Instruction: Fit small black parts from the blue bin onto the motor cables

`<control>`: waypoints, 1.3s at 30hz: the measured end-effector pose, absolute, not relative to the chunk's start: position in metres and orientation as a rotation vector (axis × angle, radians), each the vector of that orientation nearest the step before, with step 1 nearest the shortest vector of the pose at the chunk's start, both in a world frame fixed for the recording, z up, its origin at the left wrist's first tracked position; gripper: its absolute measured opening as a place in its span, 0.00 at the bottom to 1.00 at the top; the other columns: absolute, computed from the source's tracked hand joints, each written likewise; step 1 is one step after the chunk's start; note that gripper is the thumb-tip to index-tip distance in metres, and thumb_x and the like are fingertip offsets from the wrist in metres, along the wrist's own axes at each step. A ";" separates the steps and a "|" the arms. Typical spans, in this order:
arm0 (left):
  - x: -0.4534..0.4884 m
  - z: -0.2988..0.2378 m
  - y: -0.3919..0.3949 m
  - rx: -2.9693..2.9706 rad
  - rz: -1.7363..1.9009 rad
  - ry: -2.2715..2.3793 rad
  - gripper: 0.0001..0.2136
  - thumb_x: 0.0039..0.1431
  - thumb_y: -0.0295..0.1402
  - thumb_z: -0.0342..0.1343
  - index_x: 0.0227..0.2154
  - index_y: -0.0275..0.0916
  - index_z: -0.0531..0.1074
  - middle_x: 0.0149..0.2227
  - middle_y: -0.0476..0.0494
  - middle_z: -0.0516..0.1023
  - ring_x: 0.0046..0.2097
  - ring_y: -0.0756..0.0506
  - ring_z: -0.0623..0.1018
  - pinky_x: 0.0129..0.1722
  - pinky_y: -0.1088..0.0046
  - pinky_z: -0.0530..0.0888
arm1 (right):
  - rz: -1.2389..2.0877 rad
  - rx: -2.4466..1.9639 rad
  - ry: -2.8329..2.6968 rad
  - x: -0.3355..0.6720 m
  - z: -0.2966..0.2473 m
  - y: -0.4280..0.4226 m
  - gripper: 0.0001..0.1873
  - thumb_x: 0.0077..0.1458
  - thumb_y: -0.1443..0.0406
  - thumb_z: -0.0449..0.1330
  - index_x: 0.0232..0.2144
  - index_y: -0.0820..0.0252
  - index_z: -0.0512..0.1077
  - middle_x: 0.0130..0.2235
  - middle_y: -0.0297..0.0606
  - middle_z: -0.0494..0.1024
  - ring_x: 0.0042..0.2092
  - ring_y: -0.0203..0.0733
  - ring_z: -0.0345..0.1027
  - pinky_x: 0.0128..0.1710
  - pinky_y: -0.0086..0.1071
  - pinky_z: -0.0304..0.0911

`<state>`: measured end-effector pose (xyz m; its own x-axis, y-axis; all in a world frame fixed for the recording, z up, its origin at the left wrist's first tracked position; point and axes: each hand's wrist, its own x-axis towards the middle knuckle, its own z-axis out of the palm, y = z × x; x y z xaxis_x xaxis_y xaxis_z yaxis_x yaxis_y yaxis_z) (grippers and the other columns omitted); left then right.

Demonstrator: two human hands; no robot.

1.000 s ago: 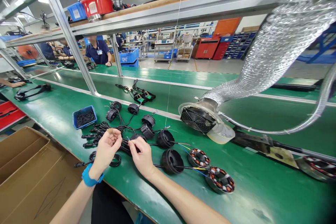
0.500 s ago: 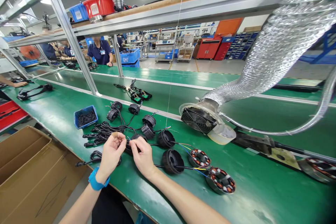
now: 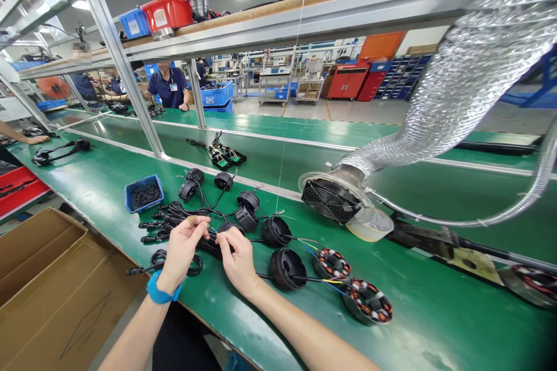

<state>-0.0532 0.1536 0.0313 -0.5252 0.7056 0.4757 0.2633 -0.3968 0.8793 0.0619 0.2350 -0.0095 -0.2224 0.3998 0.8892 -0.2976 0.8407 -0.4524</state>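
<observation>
My left hand [image 3: 180,249] and my right hand [image 3: 237,258] meet over a black motor part [image 3: 213,242] with thin wires on the green bench [image 3: 418,307]. Both hands pinch at the wires or the part between them; the exact piece is too small to make out. A blue band sits on my left wrist [image 3: 159,293]. Coiled black cables [image 3: 172,217] lie just behind my left hand. Several black round housings [image 3: 285,266] and two copper-wound stators [image 3: 369,301] lie to the right of my right hand.
A small blue bin of black pieces [image 3: 143,192] stands at the left. A fan with a silver flexible duct [image 3: 335,200] sits behind the parts. An open cardboard box [image 3: 47,284] is below the bench's left edge. Other workers sit at far benches.
Both hands stay together over the part, shifted slightly right and away in the picture. My left fingers have closed more tightly toward the right hand.
</observation>
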 end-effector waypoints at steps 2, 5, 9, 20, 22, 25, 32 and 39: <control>-0.049 0.030 0.156 1.303 2.004 1.490 0.20 0.55 0.43 0.61 0.40 0.29 0.71 0.35 0.43 0.70 0.33 0.53 0.71 0.37 0.76 0.71 | 0.646 -0.078 -1.677 0.062 -0.009 0.235 0.10 0.62 0.70 0.54 0.28 0.65 0.68 0.29 0.35 0.67 0.32 0.30 0.60 0.33 0.27 0.54; -0.046 0.028 0.158 1.274 2.032 1.488 0.19 0.55 0.43 0.62 0.39 0.30 0.70 0.35 0.44 0.70 0.33 0.53 0.71 0.37 0.76 0.70 | 0.648 -0.079 -1.681 0.062 -0.009 0.234 0.10 0.63 0.70 0.53 0.28 0.65 0.68 0.29 0.35 0.67 0.32 0.30 0.60 0.33 0.27 0.54; -0.047 0.026 0.158 1.275 2.041 1.487 0.18 0.56 0.43 0.61 0.39 0.31 0.69 0.32 0.45 0.68 0.33 0.54 0.69 0.37 0.76 0.69 | 0.649 -0.082 -1.680 0.062 -0.010 0.234 0.10 0.62 0.70 0.54 0.28 0.65 0.68 0.29 0.35 0.67 0.32 0.30 0.60 0.33 0.28 0.55; -0.051 0.024 0.157 1.293 2.021 1.455 0.17 0.57 0.42 0.60 0.38 0.31 0.69 0.31 0.46 0.67 0.33 0.53 0.68 0.37 0.75 0.68 | 0.640 -0.077 -1.675 0.062 -0.009 0.235 0.10 0.63 0.70 0.54 0.28 0.65 0.68 0.29 0.35 0.67 0.32 0.30 0.60 0.33 0.27 0.54; -0.050 0.025 0.157 1.285 2.007 1.462 0.18 0.57 0.43 0.61 0.38 0.30 0.69 0.31 0.45 0.67 0.33 0.53 0.68 0.37 0.75 0.68 | 0.636 -0.083 -1.676 0.062 -0.010 0.235 0.11 0.63 0.70 0.53 0.28 0.65 0.68 0.28 0.35 0.67 0.32 0.30 0.60 0.33 0.28 0.54; -0.047 0.027 0.155 1.283 1.985 1.481 0.19 0.56 0.44 0.61 0.37 0.30 0.69 0.30 0.45 0.68 0.32 0.53 0.68 0.36 0.76 0.68 | 0.633 -0.092 -1.684 0.062 -0.010 0.235 0.11 0.63 0.69 0.53 0.27 0.66 0.68 0.28 0.36 0.67 0.32 0.31 0.59 0.33 0.28 0.54; -0.047 0.029 0.156 1.294 1.988 1.490 0.19 0.56 0.44 0.60 0.36 0.30 0.69 0.28 0.46 0.67 0.31 0.53 0.68 0.36 0.75 0.68 | 0.625 -0.082 -1.694 0.063 -0.009 0.235 0.11 0.63 0.70 0.53 0.27 0.66 0.68 0.28 0.36 0.67 0.32 0.31 0.59 0.33 0.29 0.53; -0.050 0.027 0.157 1.311 1.991 1.495 0.18 0.57 0.44 0.60 0.37 0.31 0.69 0.29 0.45 0.67 0.32 0.53 0.68 0.36 0.75 0.68 | 0.630 -0.078 -1.692 0.063 -0.009 0.235 0.11 0.63 0.70 0.53 0.27 0.65 0.68 0.29 0.35 0.67 0.32 0.30 0.59 0.33 0.28 0.53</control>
